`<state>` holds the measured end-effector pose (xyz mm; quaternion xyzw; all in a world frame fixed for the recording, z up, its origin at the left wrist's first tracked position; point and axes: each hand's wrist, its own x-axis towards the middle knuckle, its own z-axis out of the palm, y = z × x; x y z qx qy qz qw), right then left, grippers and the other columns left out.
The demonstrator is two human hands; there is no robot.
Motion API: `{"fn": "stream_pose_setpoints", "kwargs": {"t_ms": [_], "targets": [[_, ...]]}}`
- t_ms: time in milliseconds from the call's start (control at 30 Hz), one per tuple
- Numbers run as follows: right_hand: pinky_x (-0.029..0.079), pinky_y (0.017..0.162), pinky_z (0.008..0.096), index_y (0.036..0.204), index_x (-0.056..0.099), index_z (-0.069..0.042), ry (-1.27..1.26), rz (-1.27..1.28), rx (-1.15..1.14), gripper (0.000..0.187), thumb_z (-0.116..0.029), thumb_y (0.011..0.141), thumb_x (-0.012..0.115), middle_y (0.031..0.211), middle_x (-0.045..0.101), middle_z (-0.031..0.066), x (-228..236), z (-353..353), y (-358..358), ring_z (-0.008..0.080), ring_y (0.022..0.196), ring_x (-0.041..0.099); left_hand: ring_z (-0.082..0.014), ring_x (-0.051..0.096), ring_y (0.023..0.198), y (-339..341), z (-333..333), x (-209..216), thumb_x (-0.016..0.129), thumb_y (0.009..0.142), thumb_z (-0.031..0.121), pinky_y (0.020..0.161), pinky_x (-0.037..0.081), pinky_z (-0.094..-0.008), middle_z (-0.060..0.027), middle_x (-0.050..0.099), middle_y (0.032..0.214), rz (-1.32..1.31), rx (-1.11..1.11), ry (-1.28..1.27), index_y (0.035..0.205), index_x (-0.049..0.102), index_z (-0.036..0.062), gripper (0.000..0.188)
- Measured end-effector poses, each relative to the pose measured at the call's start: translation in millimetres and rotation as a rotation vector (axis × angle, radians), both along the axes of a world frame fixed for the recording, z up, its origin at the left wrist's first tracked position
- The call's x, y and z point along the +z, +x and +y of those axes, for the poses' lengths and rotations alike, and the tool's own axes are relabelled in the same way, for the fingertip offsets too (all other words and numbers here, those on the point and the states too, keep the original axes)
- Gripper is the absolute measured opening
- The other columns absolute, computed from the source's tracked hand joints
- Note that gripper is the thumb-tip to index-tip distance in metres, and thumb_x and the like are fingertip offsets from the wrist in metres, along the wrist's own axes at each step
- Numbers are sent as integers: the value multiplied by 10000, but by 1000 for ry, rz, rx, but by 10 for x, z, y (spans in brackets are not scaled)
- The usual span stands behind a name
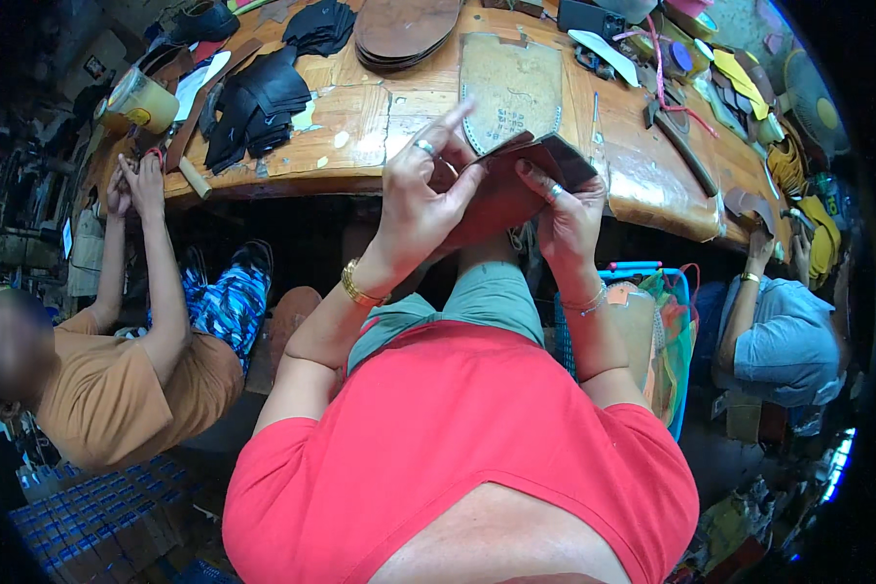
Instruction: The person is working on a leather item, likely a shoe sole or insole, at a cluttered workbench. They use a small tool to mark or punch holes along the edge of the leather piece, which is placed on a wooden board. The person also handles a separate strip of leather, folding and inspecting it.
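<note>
Over my lap, at the near edge of the table, I hold reddish-brown leather pieces (492,204) with dark upper edges. They look folded or layered; how many there are I cannot tell. My left hand (423,190) pinches the left edge near the thumb, its index finger pointing up and away. On the other side my right hand (569,219) grips the right end, with the thumb on top and the other fingers partly hidden behind. Just beyond lies a tan pattern piece (514,83) with small holes along its edge, flat on the wooden table (360,122).
Black leather pieces (258,107) and a brown leather stack (404,29) lie left of the pattern. To the right are a thin pointed tool (596,122) and a hammer (686,151). A blue basket (686,360) stands by my right arm. Co-workers sit on both sides.
</note>
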<state>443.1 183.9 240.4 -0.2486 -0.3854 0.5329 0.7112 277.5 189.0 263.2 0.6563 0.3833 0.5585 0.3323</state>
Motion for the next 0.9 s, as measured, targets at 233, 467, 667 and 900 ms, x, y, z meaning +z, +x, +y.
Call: {"fn": "stream_pose_setpoints", "kwargs": {"t_ms": [233, 467, 667, 900], "targets": [[516, 776, 273, 957, 678, -3, -21, -82, 22, 239, 80, 736, 715, 906, 697, 75, 65, -22, -60, 144, 838, 652, -235, 566, 666, 5, -1, -93, 624, 673, -76, 552, 487, -325, -89, 562, 781, 448, 200, 769, 1042, 638, -56, 370], [517, 723, 257, 912, 673, -3, -71, -135, -4, 194, 25, 739, 756, 844, 690, 48, 37, -35, -85, 122, 759, 649, -187, 570, 708, -8, 27, -144, 630, 647, 39, 557, 495, -286, -59, 544, 775, 654, 181, 956, 939, 646, -60, 309], [515, 709, 244, 940, 685, -12, -124, -87, -35, 176, 38, 775, 720, 867, 695, 56, -137, 14, -107, 116, 761, 648, -189, 588, 730, -49, 15, -120, 636, 663, 43, 584, 509, -290, -50, 535, 764, 730, 101, 944, 897, 645, -37, 247], [522, 707, 246, 945, 683, -12, -141, -52, -132, 166, 35, 789, 714, 879, 692, 58, -172, 49, -92, 113, 765, 644, -144, 600, 697, -48, -10, -195, 667, 772, 4, 579, 493, -263, -63, 612, 828, 348, 5, 438, 1017, 665, -10, 246]]}}
